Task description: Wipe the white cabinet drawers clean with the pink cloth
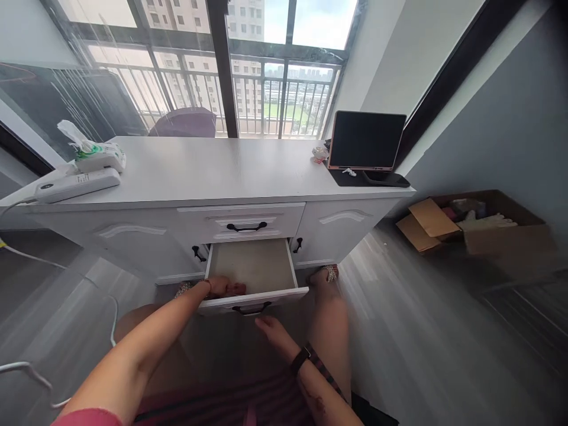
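The lower drawer point(270, 266) of a white cabinet is pulled out, its pale bottom showing. Inside its left front corner is my left hand point(218, 286), closed on a small reddish cloth point(236, 289) that lies against the drawer bottom. Part of that hand's fingers is hidden behind the cloth. Just below the black handle point(252, 309) on the drawer front is my right hand point(274, 332), apart from it, with fingers loosely stretched out and nothing visible in them. A dark band is around my right wrist.
Above is a closed drawer point(242, 222). On the cabinet top point(208, 171) are a power strip point(77, 184) and tissue pack point(100, 156) at left, a dark-screened monitor point(367, 141) at right. A cardboard box point(501, 236) stands on the floor at right; a white cable point(100, 284) runs at left.
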Demonstrator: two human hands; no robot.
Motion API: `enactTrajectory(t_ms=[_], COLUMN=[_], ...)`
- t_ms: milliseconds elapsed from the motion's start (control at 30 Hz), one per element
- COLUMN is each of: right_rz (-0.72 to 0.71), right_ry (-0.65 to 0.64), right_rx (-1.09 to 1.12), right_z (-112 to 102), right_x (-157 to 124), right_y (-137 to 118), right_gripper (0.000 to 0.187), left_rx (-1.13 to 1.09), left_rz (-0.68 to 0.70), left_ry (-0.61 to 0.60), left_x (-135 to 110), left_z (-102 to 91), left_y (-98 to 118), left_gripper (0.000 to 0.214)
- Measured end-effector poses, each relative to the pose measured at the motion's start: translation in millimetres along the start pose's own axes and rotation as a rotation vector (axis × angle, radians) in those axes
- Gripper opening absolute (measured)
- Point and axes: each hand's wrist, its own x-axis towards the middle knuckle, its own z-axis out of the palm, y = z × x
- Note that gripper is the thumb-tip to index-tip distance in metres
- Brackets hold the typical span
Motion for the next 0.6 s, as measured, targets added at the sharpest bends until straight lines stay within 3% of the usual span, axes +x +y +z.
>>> enactTrajectory(t_ms=[100, 200, 267, 333, 400, 467, 600], right_rz=[-0.176, -0.357, -0.447, -0.515, -0.568, -0.599, -0.618], right_ry=[0.138, 0.368, 0.541, 0.651, 0.67, 0.644, 0.639], right_rx=[-0.044, -0.11, -0.198, -0.3, -0.382, -0.448, -0.59], right_z=[-23.5, -50.6, -66.3, -77.0, -81.6, -81.4, -77.7], right_x=[-21.0, -36.3, -38.5, -33.0, -21.9, -9.8, 1.9], right_y=[-16.8, -43.9, -60.0, -68.6, -68.3, -61.6, -47.2], right_gripper=[0.049, 0.046, 0.045, 0.045, 0.046, 0.046, 0.042], left_rx=[0.003, -0.004, -0.014, -0.006, 0.025, 0.018, 0.043], left_rz=[-0.009, -0.021, -0.054, -0.112, -0.183, -0.25, -0.151], left_ry=[-0.138, -0.112, -0.038, 0.147, 0.432, 0.669, 0.861], left_x=[-15.3, -45.6, -75.1, -107.3, -134.0, -148.5, -139.2], left_z=[-20.3, -45.4, -55.6, -52.4, -32.1, 2.9, 79.1], left_y=[3.1, 2.8, -0.4, -5.4, -10.4, -12.8, -2.1], left_gripper=[0.017, 0.017, 0.02, 0.028, 0.036, 0.043, 0.054])
